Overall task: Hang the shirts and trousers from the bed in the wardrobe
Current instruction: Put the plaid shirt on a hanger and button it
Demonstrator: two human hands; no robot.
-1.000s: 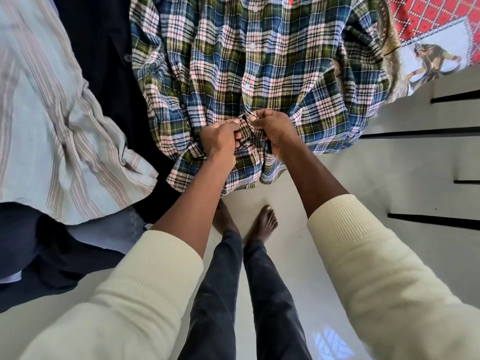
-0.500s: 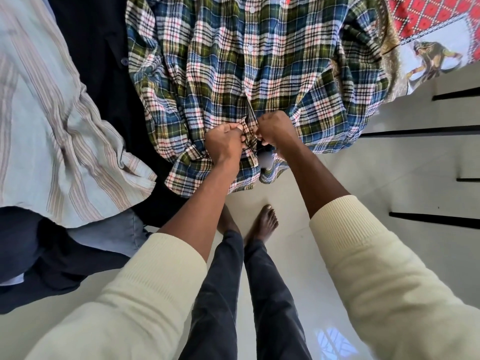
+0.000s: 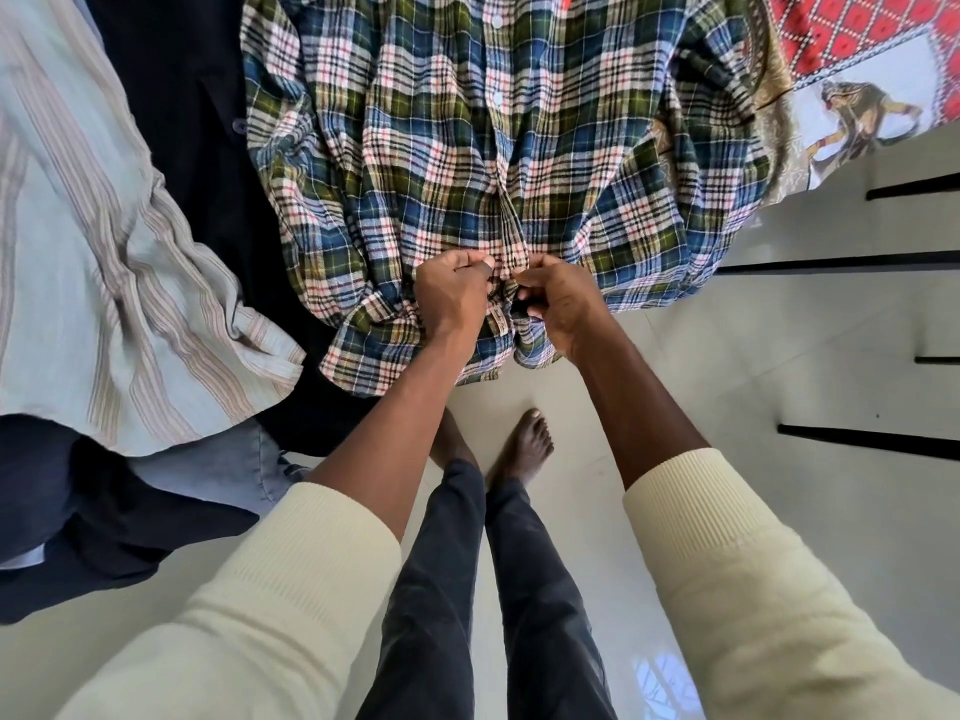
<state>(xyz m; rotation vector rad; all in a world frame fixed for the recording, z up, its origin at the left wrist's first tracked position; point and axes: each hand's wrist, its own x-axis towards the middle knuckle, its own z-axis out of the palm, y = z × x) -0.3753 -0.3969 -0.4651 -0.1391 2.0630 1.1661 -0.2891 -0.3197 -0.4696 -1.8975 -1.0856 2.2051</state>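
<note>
While both hands work at one spot: the plaid shirt (image 3: 483,163) hangs front-on, and the fingers meet at the lower end of its button placket.
Left hand (image 3: 451,298): fingers curled tight, thumb and forefinger pinching the placket edge on its own side, just above a small sewn label (image 3: 500,321).
Right hand (image 3: 558,304): fingers curled, fingertips nipping the opposite front edge, just beside the left thumb; the two hands nearly touch.
Why held so: each hand keeps one front panel taut so the edges overlap; my judgement is that a low button is being fastened so the shirt sits square and does not slide off. Whether the button is through its hole I cannot tell, since the fingers cover it.
Above the fingers: the placket runs up closed, with white buttons (image 3: 497,98) showing along it.
Below the fingers: the shirt tails part slightly and hang free over the pale floor (image 3: 675,407) and bare feet.
Left of the fingers: a dark garment (image 3: 208,163), then a pale striped shirt (image 3: 104,262), hanging alongside the plaid one; the rail itself is out of view.
Right of the fingers: a red patterned bedcover (image 3: 872,28), well apart.
Stage: this shirt appears hung already; only its front needs finishing.
</note>
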